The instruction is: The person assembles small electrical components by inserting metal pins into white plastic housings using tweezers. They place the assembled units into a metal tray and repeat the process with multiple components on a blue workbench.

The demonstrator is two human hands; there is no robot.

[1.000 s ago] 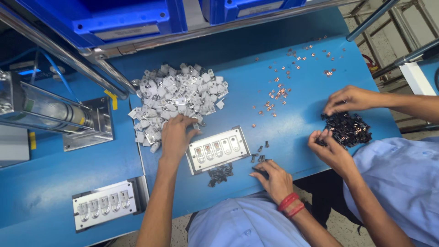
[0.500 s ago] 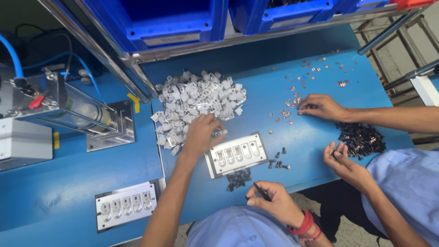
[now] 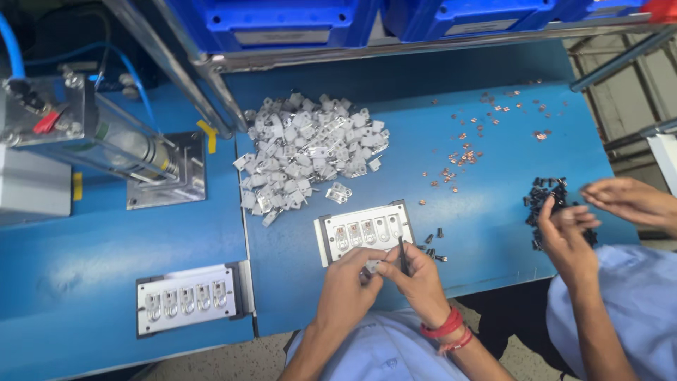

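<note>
My left hand [image 3: 350, 283] and my right hand [image 3: 421, 281] meet at the table's front edge, just below a white fixture plate [image 3: 395, 210] with a row of slots. A small white metal part [image 3: 371, 267] is pinched in the fingers of my left hand. In my right hand a thin dark tool [image 3: 402, 252] points up toward the plate. A pile of white metal parts [image 3: 310, 148] lies beyond the plate. A few small black screws [image 3: 431, 244] sit to the right of the plate.
A co-worker's two hands [image 3: 568, 233] work at a heap of black screws [image 3: 544, 201] on the right. Copper bits [image 3: 462, 155] are scattered behind. A second fixture plate [image 3: 185, 298] and a pneumatic press [image 3: 106, 137] stand left. Blue bins [image 3: 282, 17] hang above.
My left hand left the white pile and came back to the front edge with a part. My right hand rose to meet it. The co-worker's far hand pulled back to the black screws.
</note>
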